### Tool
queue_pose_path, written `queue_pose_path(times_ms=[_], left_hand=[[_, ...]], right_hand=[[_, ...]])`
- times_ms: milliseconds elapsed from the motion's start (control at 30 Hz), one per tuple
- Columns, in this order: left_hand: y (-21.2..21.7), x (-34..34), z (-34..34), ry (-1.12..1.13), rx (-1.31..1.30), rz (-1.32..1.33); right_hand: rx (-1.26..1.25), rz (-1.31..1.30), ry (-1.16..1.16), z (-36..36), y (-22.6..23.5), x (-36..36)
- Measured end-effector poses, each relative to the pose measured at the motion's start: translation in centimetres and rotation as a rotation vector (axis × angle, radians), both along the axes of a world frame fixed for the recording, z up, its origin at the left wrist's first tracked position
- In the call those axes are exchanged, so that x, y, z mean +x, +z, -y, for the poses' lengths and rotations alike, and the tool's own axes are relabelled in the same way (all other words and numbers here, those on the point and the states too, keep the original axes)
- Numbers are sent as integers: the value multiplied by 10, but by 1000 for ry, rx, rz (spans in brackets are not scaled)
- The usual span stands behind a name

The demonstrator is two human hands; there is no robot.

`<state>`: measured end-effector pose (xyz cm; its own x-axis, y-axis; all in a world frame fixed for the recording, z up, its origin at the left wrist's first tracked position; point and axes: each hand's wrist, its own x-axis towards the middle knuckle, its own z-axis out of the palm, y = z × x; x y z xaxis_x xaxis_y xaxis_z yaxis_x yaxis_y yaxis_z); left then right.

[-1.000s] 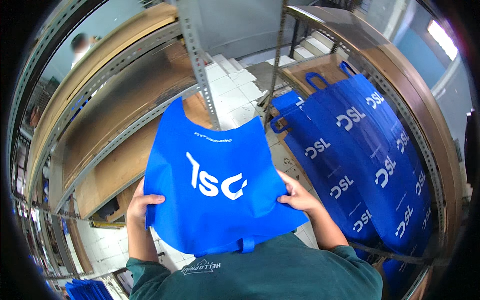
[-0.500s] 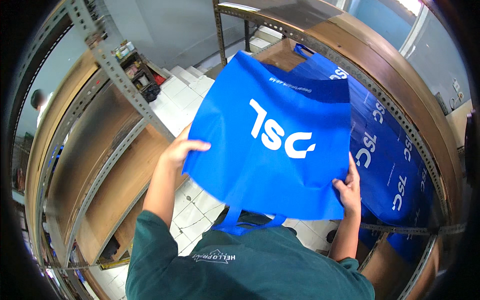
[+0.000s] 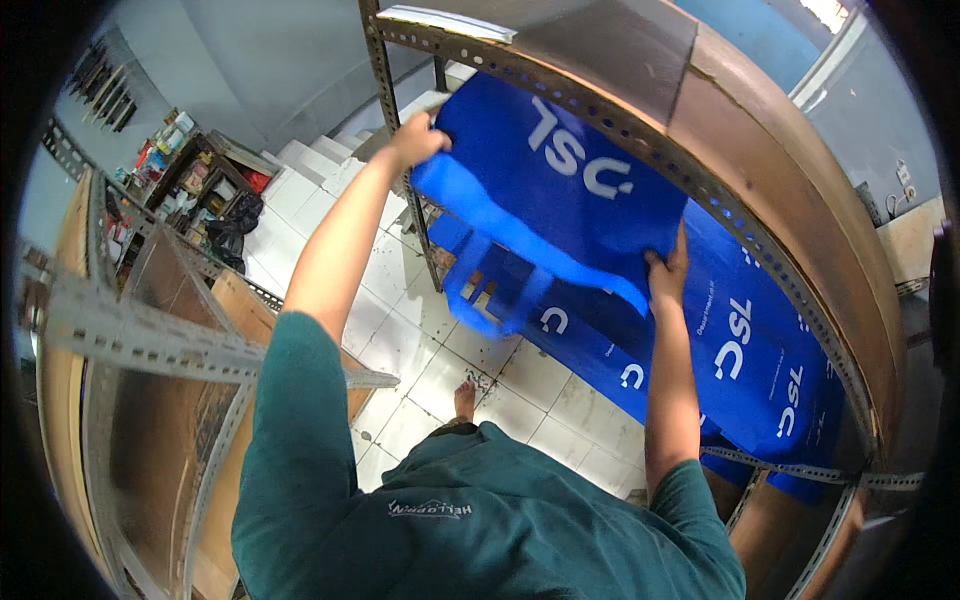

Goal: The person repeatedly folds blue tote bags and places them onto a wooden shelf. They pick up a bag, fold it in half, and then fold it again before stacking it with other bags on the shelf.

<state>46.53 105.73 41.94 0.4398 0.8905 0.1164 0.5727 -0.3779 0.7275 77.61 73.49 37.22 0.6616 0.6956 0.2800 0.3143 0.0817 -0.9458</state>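
Between my two hands hangs a blue tote bag [image 3: 530,185] with white lettering, its loop handle [image 3: 500,310] dangling on the side toward me. My left hand [image 3: 418,142] is closed on the bag's left edge, beside the rack's upright post. Closed on its right edge is my right hand [image 3: 668,275], thumb on top. The bag is under the upper board of the rack, above more blue bags [image 3: 730,340] spread over the lower shelf. The bag's far edge lies in shadow behind the rack's metal rail.
A perforated metal rail [image 3: 600,90] edges the rack's upper board [image 3: 790,140]. On the left stands another metal-framed shelf unit [image 3: 150,320]. White floor tiles [image 3: 400,330] lie between them. Farther back are steps [image 3: 320,160], a cluttered cabinet [image 3: 195,180] and a black plastic bag [image 3: 235,225].
Both hands have carried the tote bag forward, from in front of my body to beneath the rack's upper board. My view has turned toward the rack on the right.
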Motion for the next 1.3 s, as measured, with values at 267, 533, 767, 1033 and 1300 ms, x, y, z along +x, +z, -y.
queue_pose_path(times_ms=[267, 533, 767, 1033, 1300], left_hand=[[-34, 53, -112, 159, 560, -37], [-154, 73, -12, 133, 420, -376], [-193, 71, 9, 73, 498, -358], [-195, 67, 8, 70, 524, -387], [-189, 61, 16, 106, 540, -284]], right_hand=[[-97, -17, -167, -180, -87, 19], [-502, 247, -381, -175, -117, 13], [-600, 293, -454, -165, -117, 22], [-615, 364, -426, -159, -108, 14], [-466, 793, -525, -148, -93, -9]])
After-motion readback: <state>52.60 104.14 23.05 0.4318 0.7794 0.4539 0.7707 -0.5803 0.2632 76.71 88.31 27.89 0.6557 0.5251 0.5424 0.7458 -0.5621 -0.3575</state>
